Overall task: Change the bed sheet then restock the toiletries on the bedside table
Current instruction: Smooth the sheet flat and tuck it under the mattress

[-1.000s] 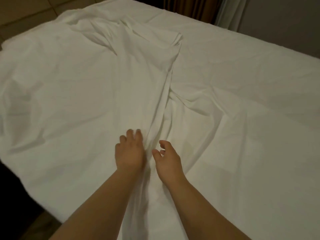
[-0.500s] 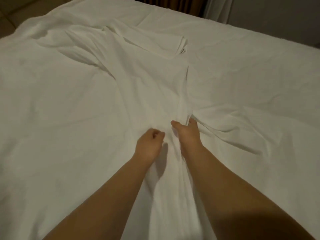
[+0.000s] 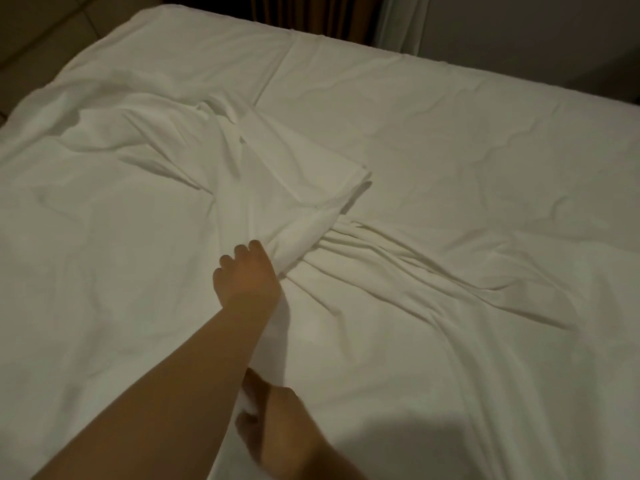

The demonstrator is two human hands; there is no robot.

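Left hand (image 3: 247,271) reaching across the bed (image 3: 485,140), fingers curled round a bunched fold of white bed sheet (image 3: 294,188) spread half-open over the mattress. Right hand (image 3: 273,420) nearer the body, pinching the same sheet. Curtains (image 3: 329,15) behind.

Two bare forearms are showing, entering from 6 and 7 o'clock, with no sleeve reaching into view. The left hand (image 3: 247,275) is wearing nothing at the wrist or on the fingers that show. The right hand (image 3: 273,420), partly covered by the left forearm, is likewise showing a bare wrist; its nails are blurred.
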